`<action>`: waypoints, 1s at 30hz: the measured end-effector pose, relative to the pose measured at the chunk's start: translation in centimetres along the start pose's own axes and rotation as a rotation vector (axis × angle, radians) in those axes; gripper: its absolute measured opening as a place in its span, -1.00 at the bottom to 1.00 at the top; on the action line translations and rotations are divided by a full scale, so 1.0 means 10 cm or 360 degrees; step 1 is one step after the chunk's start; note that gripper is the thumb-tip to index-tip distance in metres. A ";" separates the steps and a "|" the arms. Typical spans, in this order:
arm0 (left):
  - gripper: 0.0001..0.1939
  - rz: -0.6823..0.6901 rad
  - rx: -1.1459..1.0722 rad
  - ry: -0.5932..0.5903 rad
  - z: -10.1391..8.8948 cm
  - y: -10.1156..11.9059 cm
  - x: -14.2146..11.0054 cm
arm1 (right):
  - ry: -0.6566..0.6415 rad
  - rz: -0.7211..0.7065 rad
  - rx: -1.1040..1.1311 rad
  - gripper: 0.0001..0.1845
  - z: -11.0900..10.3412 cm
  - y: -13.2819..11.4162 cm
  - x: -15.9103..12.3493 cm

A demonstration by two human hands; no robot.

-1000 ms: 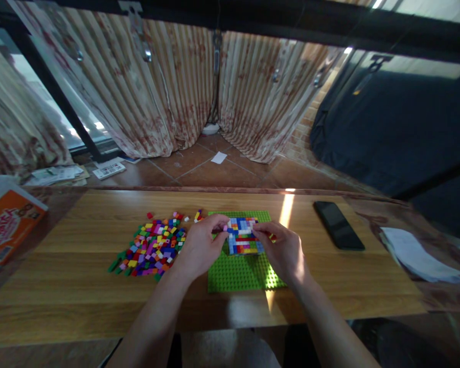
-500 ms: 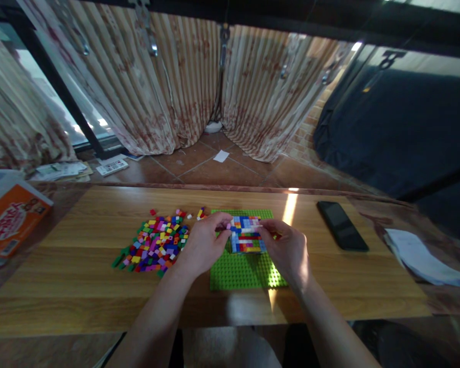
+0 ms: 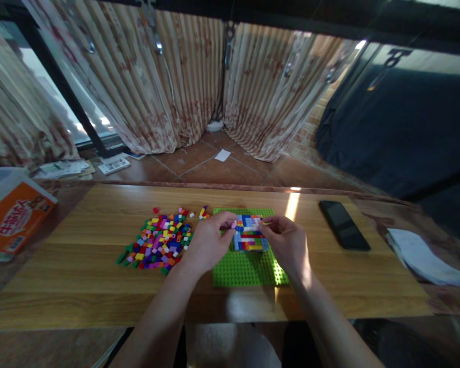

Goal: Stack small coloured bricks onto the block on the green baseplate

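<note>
Brick panel (image 3: 252,237) lies between left hand (image 3: 208,242), pinching a pink brick (image 3: 234,224), and right hand (image 3: 290,244), grip unclear.

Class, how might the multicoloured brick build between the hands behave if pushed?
The brick build looks fairly stiff, its bricks packed in close rows. Its blocky shape suggests it wouldn't roll. Smaller than the green board, it's probably light.

Single head-worn view, facing forward and down, table (image 3: 80,291) near
</note>
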State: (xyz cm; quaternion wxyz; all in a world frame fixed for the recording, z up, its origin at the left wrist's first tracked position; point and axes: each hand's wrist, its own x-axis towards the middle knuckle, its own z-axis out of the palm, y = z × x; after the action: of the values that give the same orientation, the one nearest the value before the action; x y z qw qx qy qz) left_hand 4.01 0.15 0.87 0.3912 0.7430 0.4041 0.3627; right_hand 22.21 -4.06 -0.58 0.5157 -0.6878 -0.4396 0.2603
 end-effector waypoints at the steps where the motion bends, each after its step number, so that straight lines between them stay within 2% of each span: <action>1: -0.78 -0.0005 -0.0014 0.0013 0.00 0.01 0.00 | -0.0009 -0.0010 0.0002 -0.83 0.00 0.01 0.00; 5: -0.79 0.0006 -0.0047 0.0079 -0.01 0.03 0.00 | -0.0009 -0.0063 -0.0107 -0.83 0.00 -0.03 -0.02; 8: -0.78 0.0022 -0.0068 0.0114 -0.01 0.02 -0.01 | 0.0135 -0.0157 -0.0314 -0.84 -0.01 -0.11 -0.09; 10: -0.77 0.0024 -0.0101 0.0131 0.00 0.01 -0.01 | 0.0189 -0.0301 -0.0357 -0.83 -0.01 -0.18 -0.14; 14: -0.74 0.0036 -0.0157 0.0077 0.03 0.02 -0.02 | -0.0059 -0.0633 -0.0190 -0.80 0.05 -0.26 -0.21; 16: -0.73 0.0045 -0.0188 0.0022 0.03 0.04 -0.02 | -0.0185 -0.0722 -0.0150 -0.81 0.10 -0.26 -0.23; 18: -0.73 0.0049 -0.0205 -0.0013 0.04 0.06 -0.03 | -0.0227 -0.0769 -0.0159 -0.83 0.14 -0.24 -0.24; 24: -0.74 -0.0071 -0.0352 -0.0039 0.03 0.09 -0.04 | -0.0158 -0.0839 -0.0185 -0.85 0.18 -0.21 -0.26; 30: -0.76 -0.0220 -0.0580 0.0001 0.08 0.08 -0.04 | -0.0030 -0.1087 -0.0370 -0.82 0.17 -0.27 -0.27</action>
State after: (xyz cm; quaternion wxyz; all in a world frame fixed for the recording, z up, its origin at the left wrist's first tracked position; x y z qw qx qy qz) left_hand 4.78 -0.69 1.15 0.5431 0.6303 0.3820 0.4023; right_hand 18.62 -5.43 1.08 0.4871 -0.5530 -0.6754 0.0276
